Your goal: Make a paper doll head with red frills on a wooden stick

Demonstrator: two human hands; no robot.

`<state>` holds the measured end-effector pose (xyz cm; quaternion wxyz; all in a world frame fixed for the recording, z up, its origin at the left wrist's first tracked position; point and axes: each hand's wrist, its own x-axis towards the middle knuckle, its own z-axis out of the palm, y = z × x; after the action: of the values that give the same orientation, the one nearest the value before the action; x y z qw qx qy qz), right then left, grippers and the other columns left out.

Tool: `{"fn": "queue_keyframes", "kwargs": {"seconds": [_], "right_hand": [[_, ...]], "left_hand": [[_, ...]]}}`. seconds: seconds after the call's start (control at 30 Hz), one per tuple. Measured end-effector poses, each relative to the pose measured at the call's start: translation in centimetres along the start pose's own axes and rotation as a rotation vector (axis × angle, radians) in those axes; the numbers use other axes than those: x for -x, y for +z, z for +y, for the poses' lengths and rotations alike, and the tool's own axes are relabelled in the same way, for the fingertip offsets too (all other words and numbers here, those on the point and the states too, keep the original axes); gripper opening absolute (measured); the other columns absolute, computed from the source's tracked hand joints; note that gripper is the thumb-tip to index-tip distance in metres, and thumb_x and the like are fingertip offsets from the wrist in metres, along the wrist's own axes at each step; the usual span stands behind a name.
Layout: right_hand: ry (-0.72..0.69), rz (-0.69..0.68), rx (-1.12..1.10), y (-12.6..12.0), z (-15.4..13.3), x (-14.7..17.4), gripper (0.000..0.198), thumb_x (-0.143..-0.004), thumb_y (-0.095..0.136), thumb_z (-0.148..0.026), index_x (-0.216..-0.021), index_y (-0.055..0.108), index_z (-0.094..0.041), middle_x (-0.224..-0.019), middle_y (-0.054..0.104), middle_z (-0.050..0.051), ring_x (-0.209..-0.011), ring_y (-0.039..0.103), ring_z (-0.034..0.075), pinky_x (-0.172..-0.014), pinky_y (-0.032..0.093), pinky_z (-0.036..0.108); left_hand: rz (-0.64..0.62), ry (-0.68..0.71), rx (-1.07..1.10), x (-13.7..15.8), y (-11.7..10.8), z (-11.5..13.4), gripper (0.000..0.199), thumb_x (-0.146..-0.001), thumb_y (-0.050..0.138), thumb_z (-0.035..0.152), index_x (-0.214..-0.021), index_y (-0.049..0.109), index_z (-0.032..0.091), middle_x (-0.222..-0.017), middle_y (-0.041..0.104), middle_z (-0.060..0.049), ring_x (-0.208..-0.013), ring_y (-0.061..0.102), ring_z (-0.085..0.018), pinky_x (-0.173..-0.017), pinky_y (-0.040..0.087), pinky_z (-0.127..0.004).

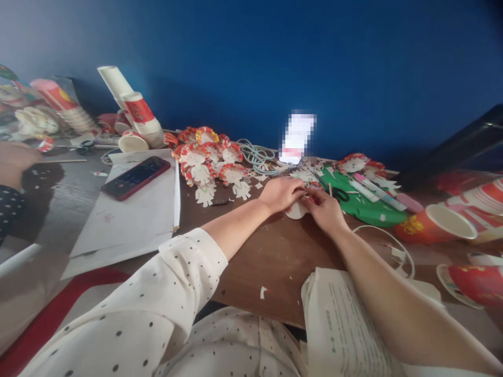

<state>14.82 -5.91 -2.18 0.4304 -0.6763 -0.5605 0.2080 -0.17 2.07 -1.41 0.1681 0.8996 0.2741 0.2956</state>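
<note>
My left hand (pixel 282 193) and my right hand (pixel 325 210) meet over the brown table, their fingers pinched on a small paper cutout (pixel 297 211). Its white rounded lower part shows below the fingers, and a bit of red and white shows above; the fingers hide the rest. To the left of my left hand lies a heap of paper figures (pixel 202 175) with red and yellow frilled heads and white bodies. Black-handled scissors (pixel 338 194) lie just beyond my right hand, on a green sheet (pixel 365 207).
A bright-screened phone (pixel 296 139) stands against the blue wall, beside a coiled cable (pixel 257 157). Another phone (pixel 137 177) lies on white card (pixel 126 220). Stacked paper cups (pixel 143 120) stand back left; a red cup (pixel 436 224) lies right. Another person's hand (pixel 18 162) is far left.
</note>
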Motion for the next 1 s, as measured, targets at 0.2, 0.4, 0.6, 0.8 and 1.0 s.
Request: {"fn": "queue_keyframes", "kwargs": {"seconds": [0.2,0.4,0.6,0.8,1.0], "right_hand": [[-0.004,0.013,-0.009,0.0,0.0,0.1,0.031,-0.075,0.061,-0.042,-0.090,0.072,-0.018,-0.083,0.073,0.005,-0.079,0.064,0.022,-0.074,0.048,0.035],[0.041,0.101,-0.072,0.3,1.0,-0.2,0.030,-0.074,0.063,-0.040,-0.092,0.073,-0.019,-0.088,0.073,0.005,-0.082,0.064,0.023,-0.078,0.048,0.036],[0.063,0.110,-0.085,0.5,1.6,-0.4,0.031,-0.074,0.061,-0.040,-0.092,0.073,-0.018,-0.087,0.073,0.006,-0.080,0.064,0.023,-0.074,0.048,0.036],[0.056,0.103,-0.095,0.4,1.0,-0.2,0.031,-0.074,0.061,-0.042,-0.091,0.072,-0.018,-0.084,0.072,0.005,-0.076,0.063,0.021,-0.070,0.048,0.034],[0.066,0.085,-0.064,0.3,0.4,0.1,0.029,-0.074,0.061,-0.040,-0.091,0.072,-0.018,-0.086,0.073,0.005,-0.078,0.063,0.022,-0.072,0.047,0.034]], "left_hand": [[0.006,0.035,0.012,-0.1,0.1,0.1,0.032,-0.098,0.046,0.037,-0.087,0.070,0.019,-0.090,0.071,-0.005,-0.089,0.065,-0.017,-0.077,0.048,-0.028],[-0.015,0.096,0.005,-0.3,0.3,0.2,0.023,-0.095,0.052,0.029,-0.100,0.072,0.019,-0.098,0.072,-0.006,-0.095,0.065,-0.019,-0.082,0.051,-0.030],[-0.020,0.118,-0.037,-0.4,0.5,-0.1,0.024,-0.095,0.050,0.025,-0.102,0.073,0.020,-0.102,0.071,-0.007,-0.099,0.064,-0.019,-0.087,0.052,-0.033],[0.024,0.099,-0.062,-0.3,0.8,-0.1,0.024,-0.096,0.049,0.024,-0.101,0.072,0.019,-0.100,0.071,-0.007,-0.097,0.065,-0.019,-0.087,0.053,-0.033],[0.066,0.115,-0.035,-0.3,0.9,-0.5,0.025,-0.095,0.047,0.022,-0.094,0.072,0.021,-0.098,0.072,-0.005,-0.093,0.067,-0.018,-0.086,0.053,-0.033]]}}
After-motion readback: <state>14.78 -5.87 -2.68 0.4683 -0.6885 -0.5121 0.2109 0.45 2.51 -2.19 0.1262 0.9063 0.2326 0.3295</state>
